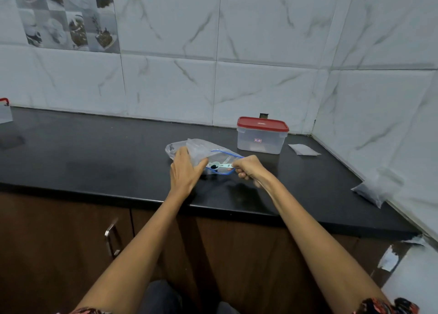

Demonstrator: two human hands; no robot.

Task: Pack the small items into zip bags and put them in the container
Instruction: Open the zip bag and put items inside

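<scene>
Two bare forearms reach from the near edge over dark wood cabinets (59, 230) to a black countertop (94, 152), where the left hand (184, 171) rests with fingers straight and together on a clear zip bag (203, 152) with a blue seal. The right hand (248, 169), fingers curled tight, pinches the handle of a pale blue measuring spoon (220, 166) at the bag's mouth. Just beyond, to the right, stands a clear container (260, 140) with its red lid (262, 124) on, small packets lying farther right.
</scene>
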